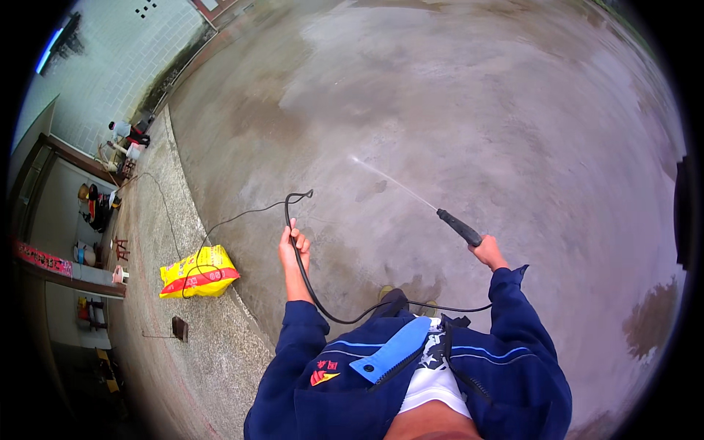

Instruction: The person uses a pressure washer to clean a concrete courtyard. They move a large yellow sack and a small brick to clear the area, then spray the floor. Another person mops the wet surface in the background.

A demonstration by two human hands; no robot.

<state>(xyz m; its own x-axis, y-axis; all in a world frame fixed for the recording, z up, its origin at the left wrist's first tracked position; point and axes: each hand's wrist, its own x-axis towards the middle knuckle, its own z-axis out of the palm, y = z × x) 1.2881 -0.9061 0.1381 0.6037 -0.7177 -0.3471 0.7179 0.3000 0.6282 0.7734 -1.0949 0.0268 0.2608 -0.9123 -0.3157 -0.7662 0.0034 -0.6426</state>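
Note:
My right hand (490, 251) is closed round the handle end of a black spray gun (459, 227), which points away to the upper left. A thin jet of water (400, 185) leaves its nozzle and breaks into mist over the concrete. A black hose (317, 302) runs through my raised left hand (295, 246), whose fingers are curled on it. Above that hand the hose bends into a small loop. From there a thin line trails left to a yellow and red bag (209, 270). The other way, the hose sags past my waist toward my right sleeve.
Wet concrete (440, 110) spreads ahead, with darker patches. At left lies a rougher raised strip (183, 359) with a small dark box (180, 328) on it. Stools (121, 249) and a building doorway (59, 169) line the far left. Another person (130, 133) is near the white wall.

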